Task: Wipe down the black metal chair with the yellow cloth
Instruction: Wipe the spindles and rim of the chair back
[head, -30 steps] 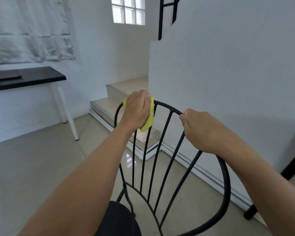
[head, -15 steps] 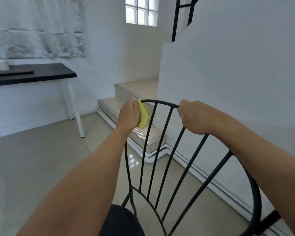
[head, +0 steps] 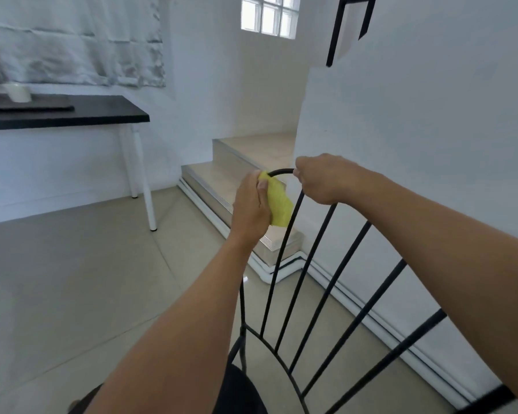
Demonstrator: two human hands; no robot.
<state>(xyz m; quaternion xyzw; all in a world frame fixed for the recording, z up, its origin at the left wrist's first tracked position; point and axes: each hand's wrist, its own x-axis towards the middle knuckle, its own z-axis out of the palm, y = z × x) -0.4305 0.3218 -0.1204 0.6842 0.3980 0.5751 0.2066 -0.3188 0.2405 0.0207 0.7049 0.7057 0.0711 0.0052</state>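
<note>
Two hands grip one black chair (head: 310,264): left hand (head: 250,204) clutching one yellow cloth (head: 277,201), right hand (head: 323,179) clenching its rail.

white walls (head: 416,109) | tiled floor (head: 72,279) | black-topped table (head: 102,113) | steps (head: 216,177) | bright window (head: 268,14)

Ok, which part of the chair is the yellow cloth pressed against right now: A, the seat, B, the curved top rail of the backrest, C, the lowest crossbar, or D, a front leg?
B: the left hand holds the yellow cloth wrapped on the chair's curved top rail, beside the right hand gripping that same rail.
</note>
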